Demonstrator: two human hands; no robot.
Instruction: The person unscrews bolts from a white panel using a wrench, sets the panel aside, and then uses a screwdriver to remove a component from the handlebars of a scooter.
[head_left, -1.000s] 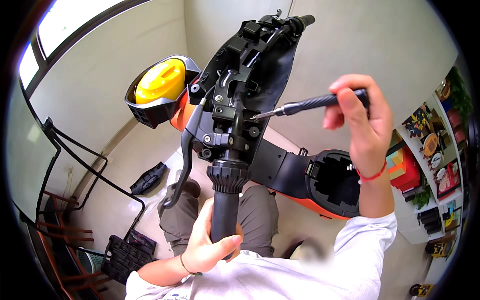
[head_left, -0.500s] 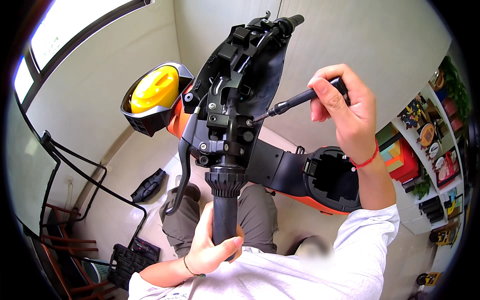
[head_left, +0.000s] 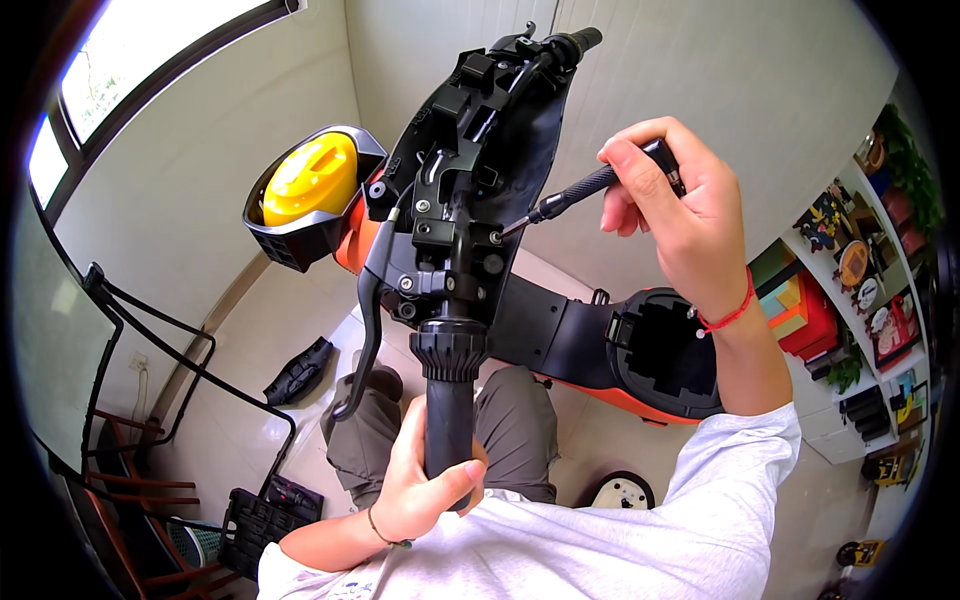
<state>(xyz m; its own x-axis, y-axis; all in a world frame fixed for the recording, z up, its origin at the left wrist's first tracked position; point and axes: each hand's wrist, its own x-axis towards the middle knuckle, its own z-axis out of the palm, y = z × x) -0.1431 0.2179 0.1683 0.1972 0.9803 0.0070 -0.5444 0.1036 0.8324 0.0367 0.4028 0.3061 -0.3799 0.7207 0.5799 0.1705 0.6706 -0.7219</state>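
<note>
My left hand (head_left: 415, 495) is wrapped round the black rubber grip (head_left: 449, 425) at the near end of a scooter's handlebar (head_left: 457, 300). Raised at the right, my right hand (head_left: 685, 215) has its fingers closed on a black knurled screwdriver (head_left: 580, 194). The screwdriver slants down to the left, its tip at a silver screw (head_left: 496, 237) on the handlebar's side. Whether the tip is seated in the screw head is too small to tell. A black brake lever (head_left: 368, 330) curves down left of the grip. Bare brackets and other screws show along the uncovered handlebar.
Ahead at the left, a yellow domed piece (head_left: 312, 180) sits in a black and grey housing (head_left: 285, 240). The scooter's orange and black body (head_left: 630, 395) extends right. A black moulded part (head_left: 299, 371) and an open tool case (head_left: 265, 530) lie on the floor. Shelves (head_left: 850, 270) stand at the right.
My right hand and the screwdriver have shifted slightly left and up, the tip staying by the same screw. The handlebar has moved very slightly. My left hand keeps its hold.
</note>
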